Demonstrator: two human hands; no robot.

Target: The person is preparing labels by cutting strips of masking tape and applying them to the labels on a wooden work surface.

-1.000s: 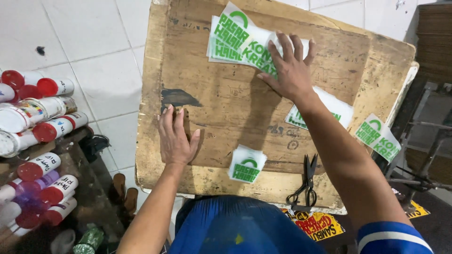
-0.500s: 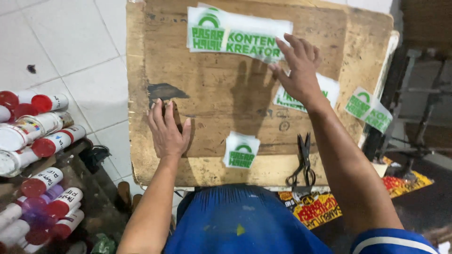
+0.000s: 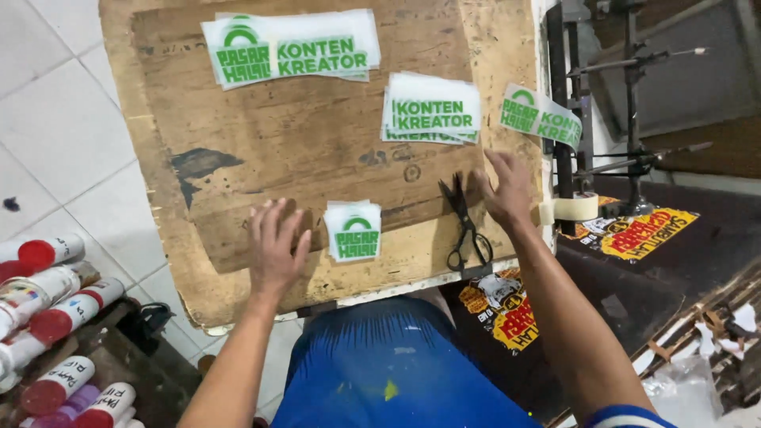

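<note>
1. My left hand (image 3: 275,242) lies flat, fingers spread, holding nothing, on the wooden board (image 3: 261,150) near its front edge – just left of the small green-and-white sticker stack (image 3: 353,230).
2. My right hand (image 3: 507,189) is open and empty too, palm down by the board's right edge, just beside the black scissors (image 3: 464,222).
3. A wide sticker stack (image 3: 289,47) sits at the far edge; a medium stack (image 3: 432,107) lies right of the middle – another sticker (image 3: 539,116) overhangs the right edge.

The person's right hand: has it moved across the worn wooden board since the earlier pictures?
Yes. The right hand has come down from the long green-printed sticker to beside the black scissors.
</note>
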